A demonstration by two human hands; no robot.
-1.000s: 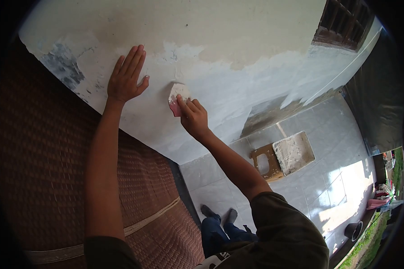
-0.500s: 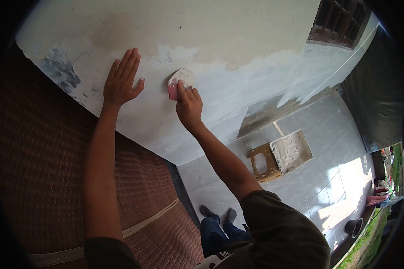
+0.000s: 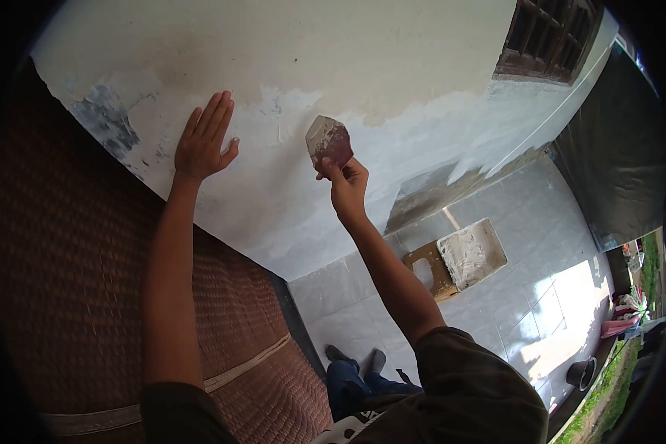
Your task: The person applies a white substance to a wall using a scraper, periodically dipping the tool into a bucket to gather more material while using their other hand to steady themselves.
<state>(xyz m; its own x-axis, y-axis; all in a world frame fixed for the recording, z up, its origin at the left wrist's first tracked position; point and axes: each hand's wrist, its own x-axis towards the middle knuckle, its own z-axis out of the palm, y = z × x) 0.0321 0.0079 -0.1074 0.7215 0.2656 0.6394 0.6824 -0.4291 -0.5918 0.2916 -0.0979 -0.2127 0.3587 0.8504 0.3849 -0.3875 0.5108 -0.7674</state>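
Note:
My left hand (image 3: 203,140) lies flat on the pale wall (image 3: 251,200), its fingers stretched out and holding nothing. With thumb and fingers, my right hand (image 3: 348,181) grips a putty scraper (image 3: 329,140) that has a dark reddish body and whitish putty along its far part. The scraper is turned to show its other face, and appears lifted off the wall. Around the hands the wall carries smeared white putty, with a dark grey bare patch (image 3: 103,122) left of my left hand.
On the grey tiled floor (image 3: 414,325), a tray of white putty (image 3: 473,251) rests against a brown stool-like support (image 3: 431,270). A woven brown mat (image 3: 89,281) hangs at left. A barred window (image 3: 549,37) is upper right, and a dark bucket (image 3: 582,374) stands lower right.
My right hand has moved right and slightly down, turning the scraper over and away from the wall. My left hand stays flat on the wall. The camera view has shifted slightly.

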